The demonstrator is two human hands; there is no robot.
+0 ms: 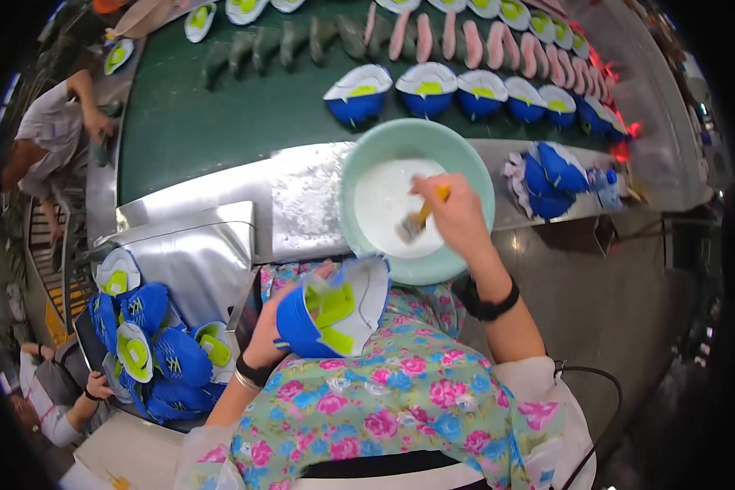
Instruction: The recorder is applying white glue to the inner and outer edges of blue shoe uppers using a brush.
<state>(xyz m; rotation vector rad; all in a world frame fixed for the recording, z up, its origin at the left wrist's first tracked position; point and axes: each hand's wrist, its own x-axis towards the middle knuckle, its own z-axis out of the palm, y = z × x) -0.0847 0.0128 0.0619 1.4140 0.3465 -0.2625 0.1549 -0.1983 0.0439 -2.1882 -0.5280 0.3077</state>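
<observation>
My left hand (261,336) grips a blue shoe upper (302,322) by its side, above my flowered apron. The upper has a white lining edge and lime-yellow inside, and its opening faces up and to the right. In my right hand (461,216) is a brush (417,220) with a yellow handle. Its bristles point down at the white liquid (384,200) in a pale green basin (475,155); whether they touch it I cannot tell. The basin stands at the bench edge, ahead of my lap.
A green belt (196,139) carries blue uppers (429,104) and rows of dark and pink foot-shaped pieces (474,47). More uppers (184,359) lie piled at my left. Right of the basin are bundled uppers (551,180) and a bottle (608,192). Two people (53,122) work at left.
</observation>
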